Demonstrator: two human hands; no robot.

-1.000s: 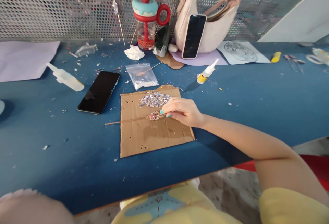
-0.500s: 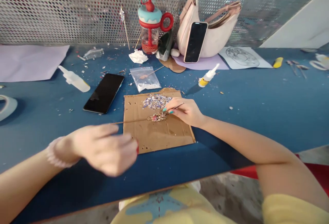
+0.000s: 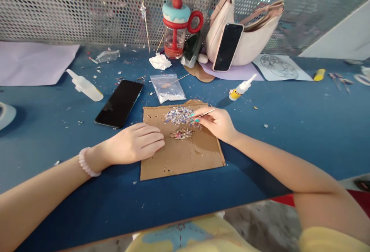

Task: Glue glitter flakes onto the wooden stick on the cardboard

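Note:
In my right hand (image 3: 220, 125) a pair of thin metal tweezers (image 3: 206, 113) is pinched, its tip at the right edge of a pile of small glittery stones (image 3: 178, 115). The pile lies on a brown cardboard sheet (image 3: 179, 163). Below it is a stone-covered ornament (image 3: 181, 133) with a pink spot, on the end of a thin stick. My left hand (image 3: 138, 143) rests at the cardboard's left edge, its fingers curled together over the stick, which they mostly hide.
A black phone (image 3: 119, 103) and a white glue bottle (image 3: 86, 86) lie left. Behind the cardboard is a zip bag (image 3: 168, 88). A yellow-labelled glue bottle (image 3: 242, 87) stands right. Farther back are a red-handled cup (image 3: 175, 32), a handbag (image 3: 257, 38) and an upright phone (image 3: 228, 47).
My left hand has moved right and away from me, onto the cardboard's left edge over the stick. The tweezers in my right hand have gone from the ornament to the stone pile.

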